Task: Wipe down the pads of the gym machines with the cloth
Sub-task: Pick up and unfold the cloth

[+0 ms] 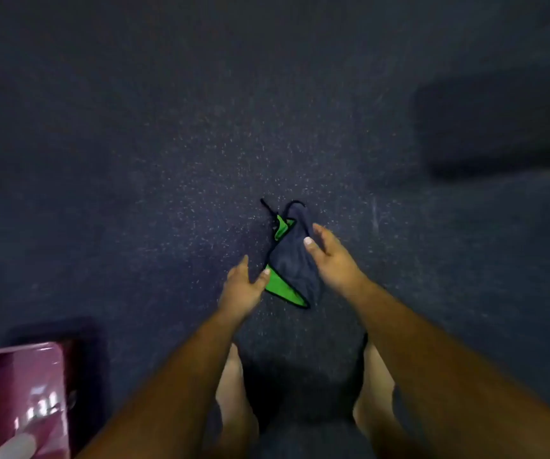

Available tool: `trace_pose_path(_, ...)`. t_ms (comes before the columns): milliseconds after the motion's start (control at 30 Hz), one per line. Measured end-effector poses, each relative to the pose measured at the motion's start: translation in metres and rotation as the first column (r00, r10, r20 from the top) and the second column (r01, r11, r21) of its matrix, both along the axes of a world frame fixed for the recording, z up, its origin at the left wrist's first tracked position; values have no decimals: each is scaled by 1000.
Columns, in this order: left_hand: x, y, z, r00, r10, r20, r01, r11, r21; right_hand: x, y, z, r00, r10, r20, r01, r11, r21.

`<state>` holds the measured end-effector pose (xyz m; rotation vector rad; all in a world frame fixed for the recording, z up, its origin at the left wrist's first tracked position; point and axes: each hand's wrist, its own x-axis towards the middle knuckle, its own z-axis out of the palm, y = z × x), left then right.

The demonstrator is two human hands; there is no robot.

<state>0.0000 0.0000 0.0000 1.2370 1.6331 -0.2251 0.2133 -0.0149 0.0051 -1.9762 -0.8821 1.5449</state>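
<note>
- The cloth [295, 260], dark blue with green showing at its folds, hung bunched at the centre of the frame between both hands.
- The left hand [242, 289] pinched its lower green edge.
- The right hand [328, 256] gripped its upper right side.
- A glossy maroon pad [18, 392] sat at the lower left, above the speckled floor [134, 160].

Floor [167, 160]: open all round the cloth [295, 260].
Obstacle: maroon pad [18, 392], near-left corner.
Far right: dark blurred shape [498, 127].
</note>
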Motion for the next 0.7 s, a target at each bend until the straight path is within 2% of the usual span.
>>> trace_pose_path(67, 14, 3, -60, 997, -54, -47, 56, 998, 42, 4, 9, -51, 1000, 8, 4, -8, 1000, 1)
trace_pose_path(167, 42, 9, -124, 986, -128, -111, 128, 992, -11, 11, 12, -102, 997, 78, 23, -78, 997, -1)
trace_pose_path(300, 64, 20, -138, 966, -136, -220, 148, 988, 40, 23, 13, -125, 947, 281, 157, -294, 954, 65)
trace_pose_path(367, 66, 24, -118, 947, -184, -262, 224, 966, 131, 30, 18, -116, 889, 389, 242, -419, 903, 90)
trace_pose_path(433, 66, 29, -74, 925, -280, -257, 346, 900, 266, 34, 25, -77, 814, 479, 329, -536, 838, 107)
trace_pose_path(567, 66, 39, 43, 802, -560, -208, 580, 645, 499, 38, 41, 38, 651, 615, 446, -719, 687, 102)
trace_pose_path(633, 63, 45, 106, 788, -597, -150, 558, 592, 581, 40, 44, 103, 598, 638, 485, -769, 628, 123)
trace_pose_path(667, 61, 49, 150, 809, -582, -88, 498, 597, 629, 42, 45, 148, 590, 632, 503, -776, 616, 135)
trace_pose_path(700, 59, 52, 190, 832, -555, 13, 419, 644, 640, 44, 47, 186, 576, 631, 519, -785, 605, 135)
